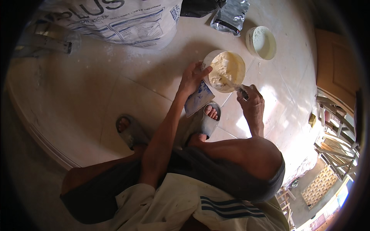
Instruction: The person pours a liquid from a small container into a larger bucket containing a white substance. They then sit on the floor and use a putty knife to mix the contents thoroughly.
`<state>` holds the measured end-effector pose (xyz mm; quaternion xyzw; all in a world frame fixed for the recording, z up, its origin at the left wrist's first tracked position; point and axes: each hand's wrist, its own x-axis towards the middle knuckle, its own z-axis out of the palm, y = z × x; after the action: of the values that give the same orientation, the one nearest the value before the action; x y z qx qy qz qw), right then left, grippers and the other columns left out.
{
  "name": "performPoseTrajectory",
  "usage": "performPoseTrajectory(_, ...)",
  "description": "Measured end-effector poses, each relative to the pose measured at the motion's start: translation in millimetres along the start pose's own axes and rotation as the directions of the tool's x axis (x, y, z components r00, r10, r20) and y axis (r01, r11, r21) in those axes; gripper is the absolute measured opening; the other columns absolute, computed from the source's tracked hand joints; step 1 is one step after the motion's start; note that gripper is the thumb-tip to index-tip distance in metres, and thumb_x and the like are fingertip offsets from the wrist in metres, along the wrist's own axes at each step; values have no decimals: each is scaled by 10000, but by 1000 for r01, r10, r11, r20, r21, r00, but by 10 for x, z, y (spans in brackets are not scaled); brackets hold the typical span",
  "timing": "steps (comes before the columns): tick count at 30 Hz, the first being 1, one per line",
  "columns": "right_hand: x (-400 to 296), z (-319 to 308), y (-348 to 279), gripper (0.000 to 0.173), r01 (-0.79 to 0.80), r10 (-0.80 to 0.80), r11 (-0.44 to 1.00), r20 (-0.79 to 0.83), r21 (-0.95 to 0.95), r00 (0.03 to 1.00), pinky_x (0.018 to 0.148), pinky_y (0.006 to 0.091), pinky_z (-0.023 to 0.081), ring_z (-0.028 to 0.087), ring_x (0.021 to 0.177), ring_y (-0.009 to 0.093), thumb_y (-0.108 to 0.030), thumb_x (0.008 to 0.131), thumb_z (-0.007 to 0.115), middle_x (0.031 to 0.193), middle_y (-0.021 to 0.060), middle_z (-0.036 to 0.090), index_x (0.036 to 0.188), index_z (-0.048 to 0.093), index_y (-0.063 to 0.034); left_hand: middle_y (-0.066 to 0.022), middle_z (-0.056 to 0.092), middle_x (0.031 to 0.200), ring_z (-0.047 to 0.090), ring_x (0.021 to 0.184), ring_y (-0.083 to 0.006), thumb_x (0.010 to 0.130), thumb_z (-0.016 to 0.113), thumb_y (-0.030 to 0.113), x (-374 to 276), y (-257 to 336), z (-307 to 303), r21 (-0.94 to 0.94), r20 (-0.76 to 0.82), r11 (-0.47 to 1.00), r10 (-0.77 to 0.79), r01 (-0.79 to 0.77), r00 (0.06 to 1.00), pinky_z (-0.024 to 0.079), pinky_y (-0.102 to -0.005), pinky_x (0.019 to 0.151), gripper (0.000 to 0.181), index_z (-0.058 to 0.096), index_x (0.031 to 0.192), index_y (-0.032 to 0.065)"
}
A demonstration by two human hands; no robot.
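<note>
A round plastic tub [242, 65] with a pale cream, lumpy paste [221, 68] in it is held tilted above the tiled floor. My left hand [193, 77] grips its left side, thumb over the rim. Below that hand is a flat, blue-stained blade or board [199, 98]; whether the fingers hold it too, I cannot tell. In my right hand [252, 98] is a tool with a dark handle, probably a putty knife [229, 83], its paste-coated end inside the tub at the lower right.
A large printed sack [138, 29] stands at upper left, near a metal object [57, 46]. A second white tub [264, 43] with pale residue and a silver plastic pouch [231, 17] lie beyond the held tub. My sandalled feet [212, 118] are below. A wooden door [335, 69] is at right.
</note>
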<state>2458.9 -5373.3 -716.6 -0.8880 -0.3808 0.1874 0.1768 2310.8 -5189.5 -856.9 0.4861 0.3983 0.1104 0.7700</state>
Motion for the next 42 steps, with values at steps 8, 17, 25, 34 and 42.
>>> performPoseTrajectory(8, -117, 67, -8, 251, 88, -87, 994, 18, -62, 996, 715, 436, 592, 751, 812, 323, -73, 897, 805, 981, 117, 686, 1144, 758, -59, -242, 691, 1321, 713, 1164, -298, 877, 854, 569, -203, -16, 148, 78, -98, 993, -78, 86, 992, 568, -393, 995, 894, 562, 1433, -67)
performPoseTrajectory(17, -84, 55, 48, 278, 140, -136, 977, 33, -159, 990, 666, 442, 576, 732, 769, 342, -50, 894, 802, 1042, 124, 670, 1164, 739, -74, -228, 700, 1291, 709, 1165, -287, 859, 878, 559, -291, -97, 207, 72, -106, 990, -113, 121, 988, 563, -401, 1001, 881, 579, 1393, -74)
performPoseTrajectory(25, -70, 104, 106, 286, 150, -154, 951, 6, -271, 988, 641, 440, 580, 725, 729, 336, -27, 869, 807, 998, 126, 668, 1146, 748, -64, -211, 715, 1257, 737, 1100, -266, 847, 887, 537, -328, -44, 298, 69, -158, 996, -44, 56, 986, 575, -391, 968, 855, 612, 1386, -68)
performPoseTrajectory(34, 131, 19, 123, 244, 182, -202, 936, -35, -302, 979, 661, 442, 589, 729, 768, 341, -53, 911, 793, 1005, 117, 664, 1150, 748, -74, -251, 701, 1287, 708, 1182, -330, 810, 909, 558, -322, 19, 301, 27, -122, 998, -45, 49, 991, 556, -425, 1029, 920, 576, 1367, -95)
performPoseTrajectory(42, 373, -106, -28, 286, 203, -218, 949, -36, -240, 975, 697, 421, 573, 740, 828, 320, -6, 911, 789, 984, 139, 686, 1187, 727, -51, -234, 696, 1335, 738, 1106, -315, 828, 885, 570, -242, -104, 221, 96, -126, 994, -47, 60, 991, 580, -405, 979, 905, 584, 1409, -56)
